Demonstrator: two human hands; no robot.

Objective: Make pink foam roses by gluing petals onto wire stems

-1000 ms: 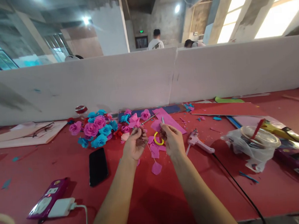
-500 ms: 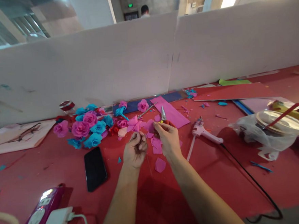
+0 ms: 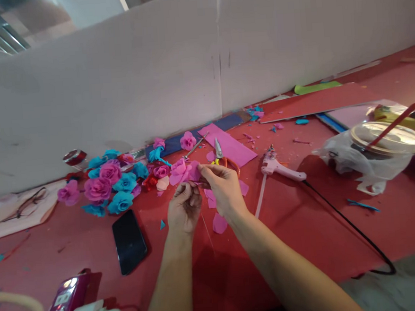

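My left hand is closed at the base of a pink paper flower; the flower's stem is hidden by the fingers. Between the thumb and fingers of my right hand is a pink paper petal, brought up against the flower's right side. Loose pink petals lie on the red table beneath and beside my hands. Orange-handled scissors lie just beyond my right hand, by a pink paper sheet. To the right rests a pink glue gun with a glue stick in it.
Finished pink and blue paper flowers are bunched at the left. A black phone and a purple power strip lie nearer me. On the right stands a lidded tub in a plastic bag. A white partition borders the table's back.
My right hand has carried the petal leftward to the flower in my left hand, closing the gap between them. The camera view has tilted downward and turned slightly.
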